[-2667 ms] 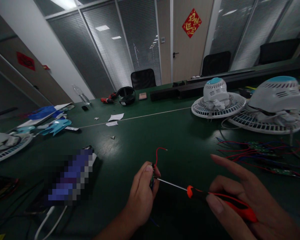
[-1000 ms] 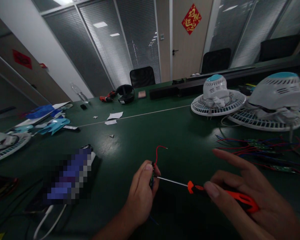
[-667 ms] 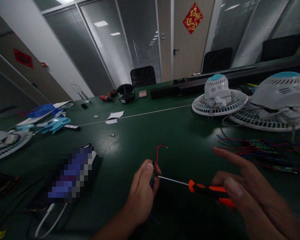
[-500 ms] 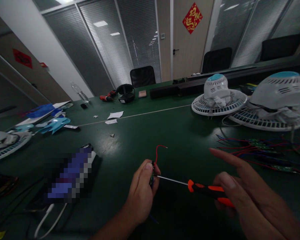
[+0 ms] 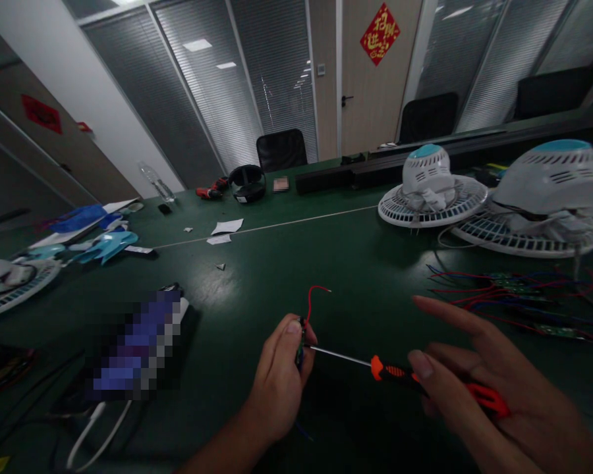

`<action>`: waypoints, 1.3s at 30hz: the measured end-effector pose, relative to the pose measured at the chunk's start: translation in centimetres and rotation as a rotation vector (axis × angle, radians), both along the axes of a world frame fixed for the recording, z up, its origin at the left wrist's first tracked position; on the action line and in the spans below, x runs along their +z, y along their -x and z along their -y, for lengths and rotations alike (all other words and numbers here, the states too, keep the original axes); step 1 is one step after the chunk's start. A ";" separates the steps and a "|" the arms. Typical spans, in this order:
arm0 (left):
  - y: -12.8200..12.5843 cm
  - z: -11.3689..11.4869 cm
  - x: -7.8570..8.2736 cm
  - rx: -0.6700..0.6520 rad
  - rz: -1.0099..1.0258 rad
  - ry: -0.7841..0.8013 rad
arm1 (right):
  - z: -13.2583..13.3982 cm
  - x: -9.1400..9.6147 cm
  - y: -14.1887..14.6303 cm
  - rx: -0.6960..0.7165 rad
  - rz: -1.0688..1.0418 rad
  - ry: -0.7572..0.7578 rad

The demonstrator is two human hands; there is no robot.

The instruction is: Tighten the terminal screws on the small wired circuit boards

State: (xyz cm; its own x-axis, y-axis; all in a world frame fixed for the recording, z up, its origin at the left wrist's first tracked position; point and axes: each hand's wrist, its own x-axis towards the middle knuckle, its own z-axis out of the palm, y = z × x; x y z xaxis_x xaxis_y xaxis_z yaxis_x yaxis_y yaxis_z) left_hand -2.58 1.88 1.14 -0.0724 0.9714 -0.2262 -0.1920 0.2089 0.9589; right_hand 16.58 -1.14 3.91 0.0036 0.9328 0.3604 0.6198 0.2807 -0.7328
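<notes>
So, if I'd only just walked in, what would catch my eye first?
Probably the orange-and-black screwdriver in the right hand, at lower right, its shaft pointing at the small green circuit board pinched in the left hand, where a red wire curls up. Next, two white fan heads with blue tops, farther back on the right, and the red diamond sign on the door behind.

The person's left hand (image 5: 280, 378) is pinching, thumb (image 5: 290, 334) pressing opposite curled fingers | left forearm (image 5: 227, 444) is angling forward and inward | right hand (image 5: 516, 408), well apart, is gripping with thumb and bent fingers | right index finger (image 5: 457, 317) is sticking out free, pointing leftward
</notes>
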 end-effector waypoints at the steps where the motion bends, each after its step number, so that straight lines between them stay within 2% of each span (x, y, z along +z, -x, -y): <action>1: 0.0 0.0 0.0 -0.002 -0.012 0.000 | 0.0 -0.1 -0.1 -0.013 0.002 -0.007; 17: 0.0 0.0 0.3 -0.022 -0.035 -0.015 | 0.0 0.0 -0.2 -0.087 0.147 -0.104; 22: 0.0 0.1 0.3 -0.039 0.005 -0.033 | 0.3 0.3 0.3 -0.096 -0.036 0.049; 31: -0.2 0.0 0.6 -0.034 -0.097 -0.010 | -0.3 -0.6 -0.8 -0.026 -0.007 0.148; 36: -0.1 0.0 0.6 -0.051 -0.112 -0.007 | -0.5 -0.4 -0.5 -0.045 0.082 0.070; 39: 0.1 0.1 0.5 -0.047 -0.083 -0.012 | -0.5 -0.3 -0.4 -0.010 0.113 -0.004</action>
State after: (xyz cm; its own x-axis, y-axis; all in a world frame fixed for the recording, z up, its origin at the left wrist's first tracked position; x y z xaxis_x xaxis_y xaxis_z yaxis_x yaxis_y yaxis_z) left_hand -2.63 1.80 1.63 -0.0450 0.9768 -0.2096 -0.1025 0.2042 0.9736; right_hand 17.01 -0.63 3.61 -0.0279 0.9315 0.3626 0.7016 0.2766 -0.6567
